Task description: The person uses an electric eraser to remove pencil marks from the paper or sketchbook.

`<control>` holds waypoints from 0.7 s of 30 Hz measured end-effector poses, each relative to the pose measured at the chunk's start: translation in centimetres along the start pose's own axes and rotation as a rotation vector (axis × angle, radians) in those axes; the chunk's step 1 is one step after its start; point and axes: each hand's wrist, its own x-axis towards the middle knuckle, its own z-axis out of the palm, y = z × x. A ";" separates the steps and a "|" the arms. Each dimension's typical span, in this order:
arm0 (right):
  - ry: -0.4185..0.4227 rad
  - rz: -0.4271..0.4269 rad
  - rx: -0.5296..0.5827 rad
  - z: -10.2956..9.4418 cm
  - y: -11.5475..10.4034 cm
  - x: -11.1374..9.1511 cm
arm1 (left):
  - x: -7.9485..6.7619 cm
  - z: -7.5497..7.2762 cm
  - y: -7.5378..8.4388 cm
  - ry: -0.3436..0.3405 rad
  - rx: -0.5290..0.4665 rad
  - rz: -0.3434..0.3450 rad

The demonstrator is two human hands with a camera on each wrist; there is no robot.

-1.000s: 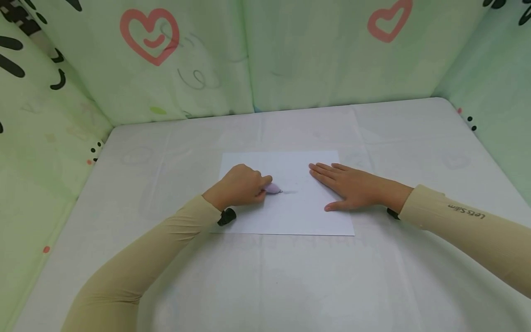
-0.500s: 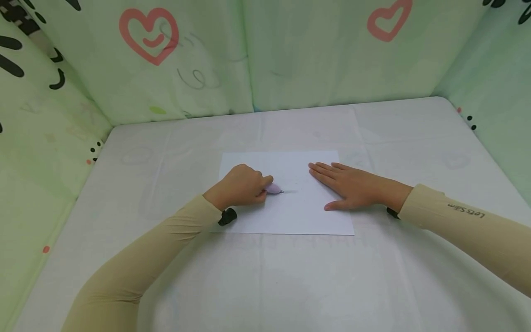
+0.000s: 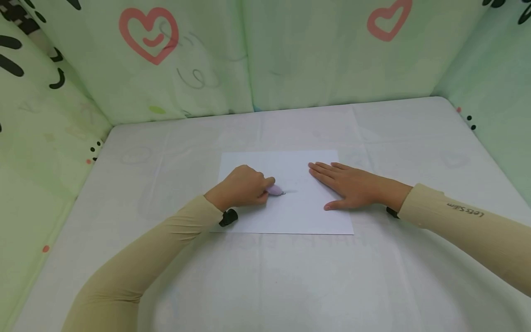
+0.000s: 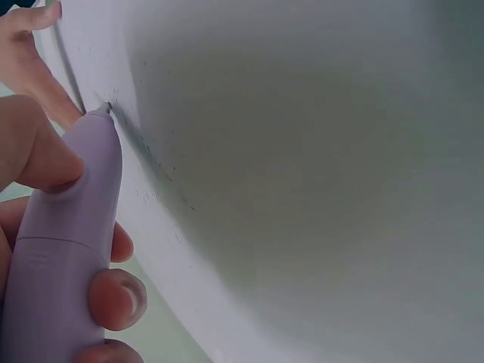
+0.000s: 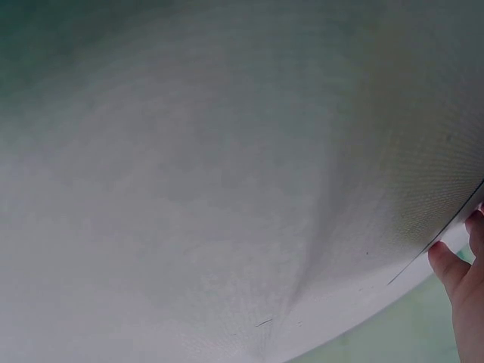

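A white sheet of paper (image 3: 290, 216) lies on the table, with a faint grey smear (image 3: 292, 191) near its middle. My left hand (image 3: 242, 186) grips a thick lavender electric eraser (image 3: 275, 190), its tapered tip pointing right, at the smear. In the left wrist view the thumb presses on the eraser body (image 4: 64, 227) while the other fingers curl round it. Its small grey tip (image 4: 105, 107) is at the paper, and dark crumbs are scattered beside it. My right hand (image 3: 342, 184) rests flat on the sheet's right side, fingers spread.
A white cloth (image 3: 323, 281) covers the table. Green curtains (image 3: 307, 55) with heart prints surround its back and sides. Each wrist carries a small black device, such as the left wrist camera (image 3: 228, 217).
My left hand has shifted very slightly to the right with the electric eraser, its tip moving along the grey smear. The right hand stays in place on the paper.
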 end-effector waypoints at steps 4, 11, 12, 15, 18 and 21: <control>-0.004 0.003 0.005 -0.1 0.0 0.0 | 0.1 -0.2 0.1 0.009 0.006 -0.001; -0.004 0.003 0.002 -0.1 0.0 0.0 | 0.2 -0.2 0.0 0.007 -0.012 -0.003; -0.003 0.003 0.001 -0.1 0.0 0.0 | 0.2 -0.3 0.0 0.008 -0.009 -0.006; -0.001 0.000 0.004 0.0 0.1 0.0 | 0.2 -0.2 -0.1 0.000 -0.003 -0.007; -0.002 0.002 0.006 0.0 0.1 0.1 | 0.2 -0.2 -0.1 -0.005 0.007 -0.007; -0.003 0.005 0.008 0.1 0.1 0.1 | 0.1 -0.1 -0.1 -0.005 0.005 -0.002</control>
